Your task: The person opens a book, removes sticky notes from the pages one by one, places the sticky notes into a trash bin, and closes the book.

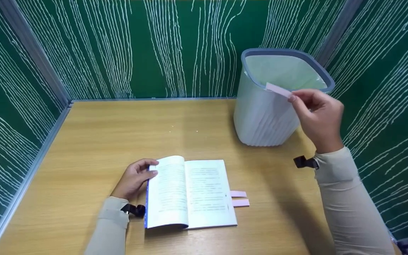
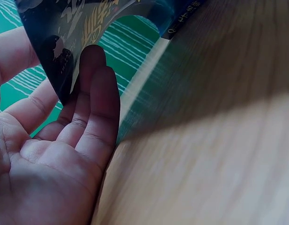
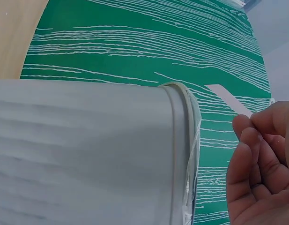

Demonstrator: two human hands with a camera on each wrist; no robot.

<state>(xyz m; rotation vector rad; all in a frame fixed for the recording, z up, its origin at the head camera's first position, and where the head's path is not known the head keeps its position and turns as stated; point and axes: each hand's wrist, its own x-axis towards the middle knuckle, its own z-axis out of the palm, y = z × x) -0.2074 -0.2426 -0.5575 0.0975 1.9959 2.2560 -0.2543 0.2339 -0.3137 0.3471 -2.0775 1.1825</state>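
Observation:
An open book [image 1: 207,191] lies on the table, its left pages lifted and curving. My left hand [image 1: 135,177] grips the book's left edge, thumb on the page; in the left wrist view the dark printed cover [image 2: 64,42] sits between thumb and fingers. Two pink paper strips [image 1: 240,203] stick out from the book's right side. Above the front rim of a white trash bin [image 1: 266,117], my right hand [image 1: 322,115] pinches another pale pink strip [image 1: 278,90] between thumb and forefinger. The right wrist view shows that strip [image 3: 228,99] beyond the bin's rim.
The bin has a grey-blue rim [image 1: 285,52] and a pale liner inside, and stands at the table's back right. Green panels with white lines [image 1: 161,46] enclose the wooden table [image 1: 119,131] at the back and sides. Tiny white specks [image 1: 197,131] dot the tabletop.

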